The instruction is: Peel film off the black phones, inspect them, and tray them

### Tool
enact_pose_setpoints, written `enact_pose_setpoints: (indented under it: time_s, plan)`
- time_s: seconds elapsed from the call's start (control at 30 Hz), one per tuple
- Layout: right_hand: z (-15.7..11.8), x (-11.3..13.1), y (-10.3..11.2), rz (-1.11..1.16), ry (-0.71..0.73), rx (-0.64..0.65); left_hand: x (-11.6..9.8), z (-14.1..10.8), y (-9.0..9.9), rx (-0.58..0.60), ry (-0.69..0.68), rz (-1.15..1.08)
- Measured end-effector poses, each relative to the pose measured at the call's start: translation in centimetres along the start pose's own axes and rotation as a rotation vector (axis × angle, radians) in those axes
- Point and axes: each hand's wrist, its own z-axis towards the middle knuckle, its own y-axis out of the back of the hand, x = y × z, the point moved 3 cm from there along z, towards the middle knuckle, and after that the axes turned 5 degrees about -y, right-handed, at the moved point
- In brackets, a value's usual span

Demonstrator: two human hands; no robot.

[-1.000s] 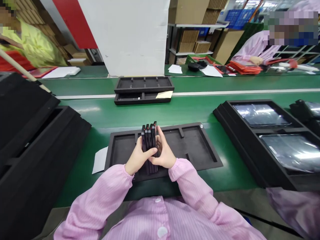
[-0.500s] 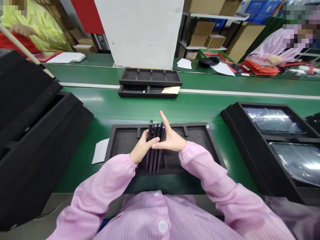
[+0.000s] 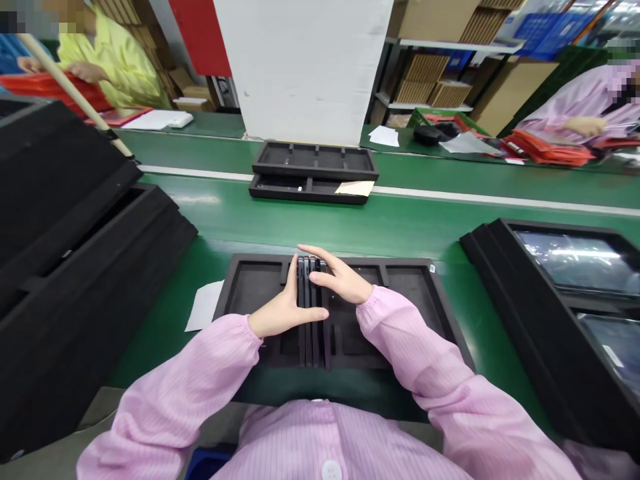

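Several slim black slabs (image 3: pixel 309 343), which look like tablets, stand on edge side by side over the black foam tray (image 3: pixel 411 283). My left hand (image 3: pixel 280 311) grips the stack from the left, its thumb laid across the upper edges. My right hand (image 3: pixel 346 279) holds the far right part, with the thumb on the top edges and the fingers reaching over the far end. The rightmost slab sits slightly apart from the others and juts nearer to me. My hands hide parts of the slabs' sides.
Black foam trays (image 3: pixel 65 293) are stacked high at left. At right, another foam stack (image 3: pixel 505 300) holds glossy screens. Two small trays (image 3: pixel 315 160) lie across the green bench, and a paper sheet (image 3: pixel 205 305) is beside my tray. Co-workers sit opposite, left and right.
My right hand has gone from spread fingers to gripping the stack's far end. My left thumb has slid nearer to me along the edges. The whole view has shifted slightly.
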Motion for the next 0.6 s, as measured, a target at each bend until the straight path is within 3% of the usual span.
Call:
enact_pose_setpoints:
  time_s: [0.13,0.3,0.47,0.6]
  plan:
    - [0.2,-0.8,0.8,-0.002,0.033,-0.111,-1.0,1.9,1.1,-0.039,-0.003,0.012]
    - [-0.1,-1.9,0.9,0.014,0.035,-0.24,-1.6,4.3,1.7,-0.11,0.137,0.185]
    - [-0.5,-2.4,-0.9,-0.02,0.04,-0.284,0.1,4.5,1.9,-0.17,-0.018,-0.076]
    - [-0.3,-2.4,-1.7,-0.039,0.058,-0.331,0.9,4.6,1.7,-0.165,-0.043,-0.283]
